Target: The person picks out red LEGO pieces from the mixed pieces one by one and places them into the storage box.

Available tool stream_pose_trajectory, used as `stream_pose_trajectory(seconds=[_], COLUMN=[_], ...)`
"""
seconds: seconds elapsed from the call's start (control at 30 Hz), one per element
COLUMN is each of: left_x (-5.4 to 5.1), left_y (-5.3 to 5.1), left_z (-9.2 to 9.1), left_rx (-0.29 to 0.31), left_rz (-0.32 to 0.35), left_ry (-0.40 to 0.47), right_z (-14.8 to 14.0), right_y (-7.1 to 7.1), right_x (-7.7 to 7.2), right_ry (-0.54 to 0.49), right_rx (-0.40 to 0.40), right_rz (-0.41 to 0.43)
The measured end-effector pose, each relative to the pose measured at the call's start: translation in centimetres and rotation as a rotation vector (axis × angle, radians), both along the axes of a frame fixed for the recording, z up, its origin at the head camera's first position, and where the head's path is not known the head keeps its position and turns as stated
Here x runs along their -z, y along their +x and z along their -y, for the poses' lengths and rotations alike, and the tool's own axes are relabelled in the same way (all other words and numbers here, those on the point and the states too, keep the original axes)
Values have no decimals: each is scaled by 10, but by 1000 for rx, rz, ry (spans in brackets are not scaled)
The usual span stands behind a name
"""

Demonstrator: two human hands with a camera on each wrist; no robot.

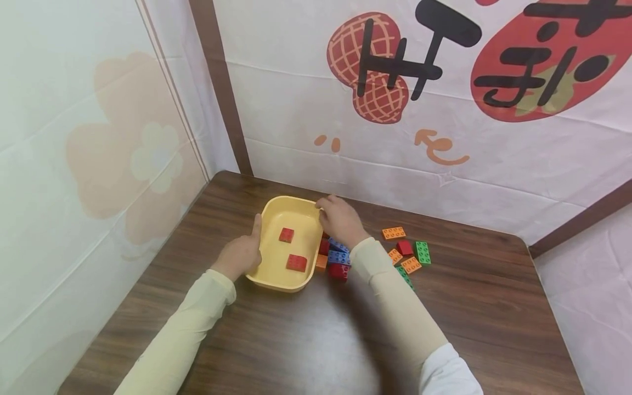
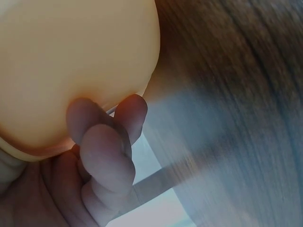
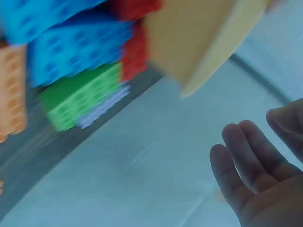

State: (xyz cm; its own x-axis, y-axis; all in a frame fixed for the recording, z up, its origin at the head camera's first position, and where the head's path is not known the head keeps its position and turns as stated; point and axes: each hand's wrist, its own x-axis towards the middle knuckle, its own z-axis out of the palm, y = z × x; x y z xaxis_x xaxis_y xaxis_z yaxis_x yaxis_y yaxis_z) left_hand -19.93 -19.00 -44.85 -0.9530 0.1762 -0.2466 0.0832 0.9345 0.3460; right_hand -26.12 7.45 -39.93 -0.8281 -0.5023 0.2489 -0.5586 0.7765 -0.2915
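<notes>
Firstly, my left hand (image 1: 239, 257): fingers curled under the left side, gripping. Item, one yellow tray (image 1: 271, 252): lay between my hands, just right of those fingers, long axis running away from me, two red bricks (image 1: 286, 235) inside. Piled bricks (image 1: 338, 258): beside its right wall. My right hand (image 1: 343, 222): fingers straight, holding nothing, at the far right corner; contact, I couldn't tell. Rightmost, loose bricks (image 1: 411, 265).

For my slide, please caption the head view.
Left hand grips a yellow tray with two red bricks inside; right hand at its far corner.
</notes>
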Motion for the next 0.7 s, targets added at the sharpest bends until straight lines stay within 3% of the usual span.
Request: stream_pose_trajectory(seconds=[0.13,0.33,0.7], left_x=[2,5,3], left_y=[-1,-2,-1], left_z=[1,0,1], left_rx=[-3,-7,2], left_rz=[-1,3,-7], left_ry=[3,9,-2], right_z=[-19,-27,-17], right_y=[-8,-17,-32], right_x=[13,32,63], right_ry=[-3,97,222], right_rx=[67,109,109], right_rz=[39,129,203])
